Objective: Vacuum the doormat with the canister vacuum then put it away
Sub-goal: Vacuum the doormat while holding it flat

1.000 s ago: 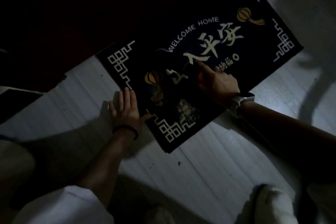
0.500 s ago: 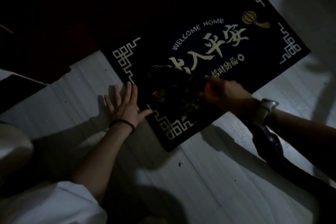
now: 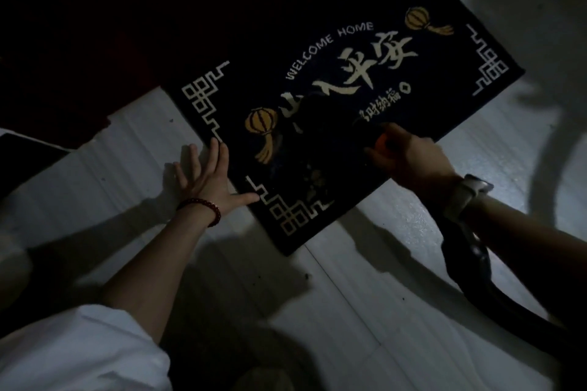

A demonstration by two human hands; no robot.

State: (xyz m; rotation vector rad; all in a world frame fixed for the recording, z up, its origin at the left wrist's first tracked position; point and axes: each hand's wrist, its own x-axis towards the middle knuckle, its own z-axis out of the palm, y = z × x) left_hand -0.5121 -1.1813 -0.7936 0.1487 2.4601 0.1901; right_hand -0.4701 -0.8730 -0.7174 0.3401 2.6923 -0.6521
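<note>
On the pale floor [image 3: 365, 311] | my left hand [image 3: 206, 181], fingers spread wide, is pinning the doormat [image 3: 317, 41] | right hand [image 3: 409, 157] is gripping the vacuum nozzle [image 3: 379, 141] | I am judging slow overlapping passes best.

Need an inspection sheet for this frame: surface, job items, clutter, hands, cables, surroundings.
surface: pale plank floor, dim light, strong shadows.
job's things: dark doormat lying flat, angled; vacuum hose under right forearm; nozzle too dark to make out.
clutter: small dark specks on floor near mat corner.
grippers: left hand flat, fingers spread, at mat edge; right hand gripping hose end over the mat.
cables: nothing seen besides the hose.
surroundings: dark red area behind mat; detail lost in shadow.
</note>
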